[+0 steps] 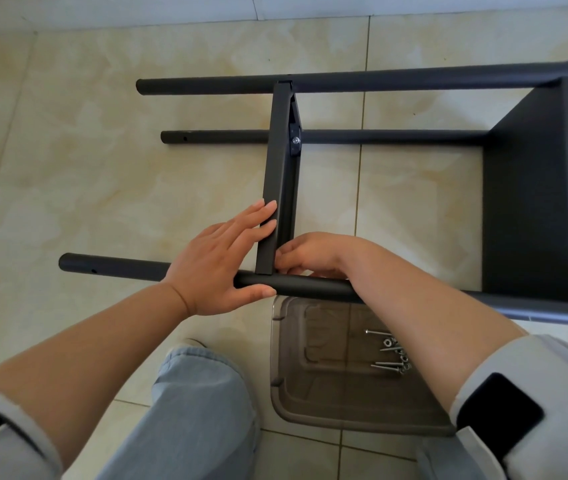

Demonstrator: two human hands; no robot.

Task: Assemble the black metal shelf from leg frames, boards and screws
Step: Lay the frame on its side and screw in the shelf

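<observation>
No brand, label or writing can be read on any part. The black metal shelf (532,188) lies on its side on the tiled floor (102,150), its round legs running left to right: a far leg (345,79), a middle leg (379,136) and a near leg (109,268). One board (277,174) stands edge-on between the far leg and the near leg, and a silver screw (295,140) shows in the bracket where it meets the middle leg. A second board (532,209) closes the right end.

The left hand (220,261) reaches in from the lower left with the forearm bare. Its fingers (265,211) lie straight and flat against the left face of the edge-on board, while the thumb (255,292) runs along the near leg's front. The right hand (310,254) comes over the near leg from the right, wrist bent, fingertips curled at the corner where the board meets that leg; whether they pinch anything there I cannot tell.

Just in front of the near leg sits a clear plastic tray (327,403) with loose screws (390,355) at its right side, partly under the right forearm. A knee in light denim (203,403) is beside the tray.
</observation>
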